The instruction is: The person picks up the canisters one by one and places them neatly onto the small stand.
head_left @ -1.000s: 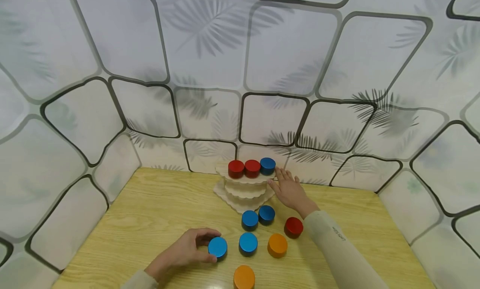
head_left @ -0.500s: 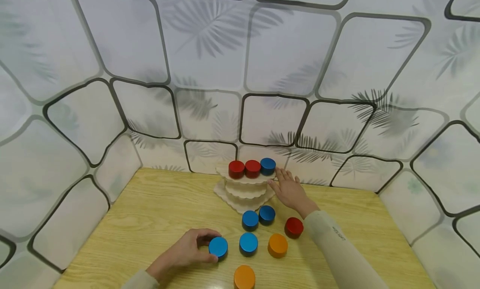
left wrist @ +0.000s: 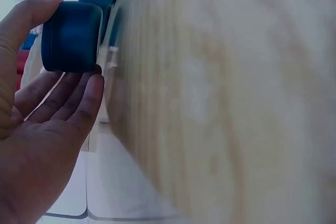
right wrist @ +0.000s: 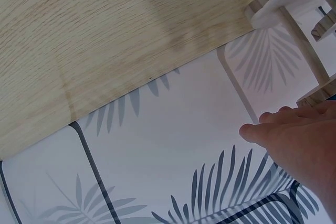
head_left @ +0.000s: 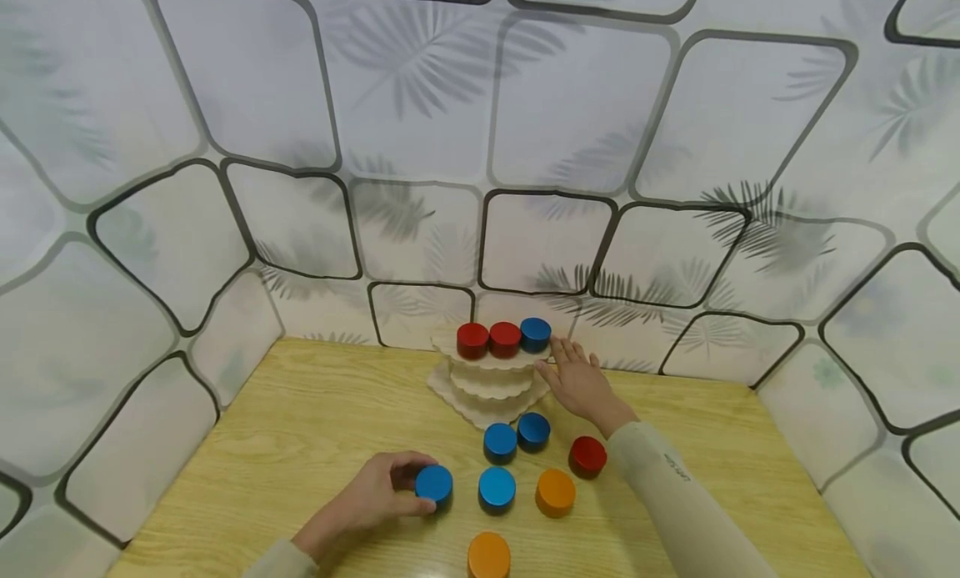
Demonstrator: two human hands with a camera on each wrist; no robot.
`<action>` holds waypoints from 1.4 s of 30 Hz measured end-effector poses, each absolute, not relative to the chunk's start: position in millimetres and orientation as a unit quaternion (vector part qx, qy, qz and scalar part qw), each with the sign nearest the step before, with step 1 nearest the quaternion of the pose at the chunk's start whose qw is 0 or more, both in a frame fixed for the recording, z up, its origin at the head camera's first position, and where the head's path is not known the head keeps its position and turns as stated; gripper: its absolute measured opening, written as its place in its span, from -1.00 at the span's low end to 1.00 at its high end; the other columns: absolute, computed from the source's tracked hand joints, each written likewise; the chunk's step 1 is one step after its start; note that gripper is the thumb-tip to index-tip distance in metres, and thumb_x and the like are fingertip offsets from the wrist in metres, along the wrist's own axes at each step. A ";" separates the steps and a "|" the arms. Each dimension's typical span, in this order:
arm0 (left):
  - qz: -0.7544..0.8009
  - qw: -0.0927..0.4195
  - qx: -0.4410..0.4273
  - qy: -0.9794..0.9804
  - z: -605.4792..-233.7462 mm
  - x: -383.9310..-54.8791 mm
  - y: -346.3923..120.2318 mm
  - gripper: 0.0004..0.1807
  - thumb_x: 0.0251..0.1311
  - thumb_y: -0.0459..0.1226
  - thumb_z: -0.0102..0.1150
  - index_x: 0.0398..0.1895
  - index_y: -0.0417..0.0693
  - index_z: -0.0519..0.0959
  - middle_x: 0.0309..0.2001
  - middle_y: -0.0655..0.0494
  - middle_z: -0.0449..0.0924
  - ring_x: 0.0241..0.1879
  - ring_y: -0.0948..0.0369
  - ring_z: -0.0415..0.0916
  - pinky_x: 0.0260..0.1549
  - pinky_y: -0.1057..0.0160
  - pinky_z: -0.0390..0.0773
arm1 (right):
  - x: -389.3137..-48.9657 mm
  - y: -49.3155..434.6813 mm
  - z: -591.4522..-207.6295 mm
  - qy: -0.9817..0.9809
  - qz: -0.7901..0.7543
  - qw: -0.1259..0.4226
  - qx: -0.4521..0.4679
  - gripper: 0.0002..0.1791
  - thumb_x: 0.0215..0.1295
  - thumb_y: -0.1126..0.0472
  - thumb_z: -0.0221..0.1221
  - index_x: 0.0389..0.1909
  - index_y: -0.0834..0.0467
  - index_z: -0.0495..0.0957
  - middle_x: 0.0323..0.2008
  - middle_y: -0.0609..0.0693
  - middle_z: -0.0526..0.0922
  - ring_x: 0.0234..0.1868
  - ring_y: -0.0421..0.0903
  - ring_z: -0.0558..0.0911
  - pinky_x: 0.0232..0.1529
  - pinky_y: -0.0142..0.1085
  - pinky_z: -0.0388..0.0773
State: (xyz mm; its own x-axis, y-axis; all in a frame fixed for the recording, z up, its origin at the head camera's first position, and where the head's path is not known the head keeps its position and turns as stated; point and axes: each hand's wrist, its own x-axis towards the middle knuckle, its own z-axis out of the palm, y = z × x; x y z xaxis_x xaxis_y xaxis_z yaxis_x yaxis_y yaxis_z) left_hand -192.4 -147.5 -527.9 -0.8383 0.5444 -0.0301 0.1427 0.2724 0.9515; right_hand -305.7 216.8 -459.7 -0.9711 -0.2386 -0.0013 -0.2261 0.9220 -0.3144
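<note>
My left hand [head_left: 375, 490] grips a blue round block [head_left: 433, 485] between thumb and fingers, low over the table at front left. In the left wrist view, the thumb lies on one side of this block [left wrist: 71, 38] and the fingertips on the other. At the back, a wooden tiered stand [head_left: 487, 408] with scalloped edges carries two red blocks [head_left: 488, 340] and a blue one [head_left: 536, 334] on its top tier. The fingers of my right hand [head_left: 581, 386] reach straight out to that tier's right edge. A wooden post [right wrist: 304, 43] of the stand shows in the right wrist view.
Loose on the table [head_left: 322, 419] are blue blocks [head_left: 497, 490] in front of the stand, an orange block [head_left: 555, 492], another orange block [head_left: 488, 555] at the near edge, and a red block [head_left: 587, 456] by the right sleeve. Patterned walls [head_left: 420, 236] enclose the table's back and sides.
My left hand has shifted slightly forward, carrying the blue block a little farther from me. The right hand and the stand have stayed put.
</note>
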 end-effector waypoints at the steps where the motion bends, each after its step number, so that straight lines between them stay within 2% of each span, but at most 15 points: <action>1: 0.561 0.174 0.219 0.779 -527.1 -193.4 -148.1 -0.42 0.23 -0.20 0.53 0.27 -0.22 0.61 0.18 -0.11 0.70 0.03 0.27 0.66 0.01 0.40 0.65 | -305.6 216.6 -459.9 0.980 -0.158 0.020 -0.118 -0.13 0.71 -0.26 -0.26 0.69 0.31 -0.11 0.66 0.40 0.00 0.66 0.44 0.00 0.58 0.44 -0.13; 5: 0.559 0.154 0.217 0.785 -523.2 -199.1 -151.2 -0.41 0.26 -0.17 0.51 0.29 -0.24 0.59 0.20 -0.15 0.68 0.04 0.25 0.68 0.03 0.34 0.68 | -305.2 216.5 -459.0 0.980 -0.156 0.017 -0.118 -0.14 0.72 -0.24 -0.25 0.69 0.32 -0.10 0.65 0.40 0.00 0.66 0.44 0.00 0.58 0.44 -0.13; 15: 0.562 0.089 0.198 0.798 -507.9 -214.0 -155.7 -0.39 0.27 -0.17 0.50 0.29 -0.29 0.58 0.15 -0.25 0.69 0.01 0.15 0.73 -0.03 0.36 0.71 | -305.2 216.1 -459.4 0.980 -0.158 0.019 -0.120 -0.13 0.71 -0.25 -0.26 0.69 0.31 -0.11 0.65 0.40 -0.01 0.66 0.44 -0.01 0.58 0.44 -0.13; 22: 0.578 0.059 0.151 0.800 -492.0 -225.3 -155.8 -0.38 0.27 -0.19 0.50 0.35 -0.22 0.56 0.21 -0.26 0.65 0.05 0.03 0.74 -0.06 0.29 0.74 | -305.0 215.9 -458.1 0.980 -0.157 0.022 -0.117 -0.14 0.72 -0.23 -0.25 0.69 0.31 -0.11 0.66 0.40 -0.02 0.66 0.44 -0.02 0.59 0.44 -0.14; 31: 0.568 -0.002 0.125 0.813 -470.2 -244.6 -150.3 -0.38 0.28 -0.21 0.49 0.37 -0.20 0.56 0.21 -0.24 0.65 0.12 -0.08 0.70 0.02 0.19 0.75 | -304.8 216.6 -458.0 0.981 -0.155 0.030 -0.113 -0.15 0.72 -0.22 -0.26 0.70 0.30 -0.13 0.67 0.38 -0.05 0.67 0.42 -0.05 0.60 0.42 -0.16; 42: 0.547 -0.034 0.107 0.829 -455.7 -265.7 -140.7 -0.40 0.30 -0.21 0.47 0.36 -0.23 0.56 0.22 -0.27 0.65 0.19 -0.14 0.64 0.13 0.06 0.71 | -304.3 215.3 -457.6 0.980 -0.160 0.024 -0.115 -0.15 0.72 -0.22 -0.24 0.69 0.31 -0.09 0.66 0.40 -0.01 0.66 0.43 -0.01 0.59 0.43 -0.14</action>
State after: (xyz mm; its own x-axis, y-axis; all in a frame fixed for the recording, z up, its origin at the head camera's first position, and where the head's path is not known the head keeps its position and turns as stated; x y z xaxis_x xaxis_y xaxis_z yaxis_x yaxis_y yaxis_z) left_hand -265.7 -140.7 -455.7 -0.9746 0.1404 0.1744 0.2155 0.3779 0.9004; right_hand -304.3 215.3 -457.6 -0.9724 -0.2331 -0.0106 -0.2176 0.9224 -0.3190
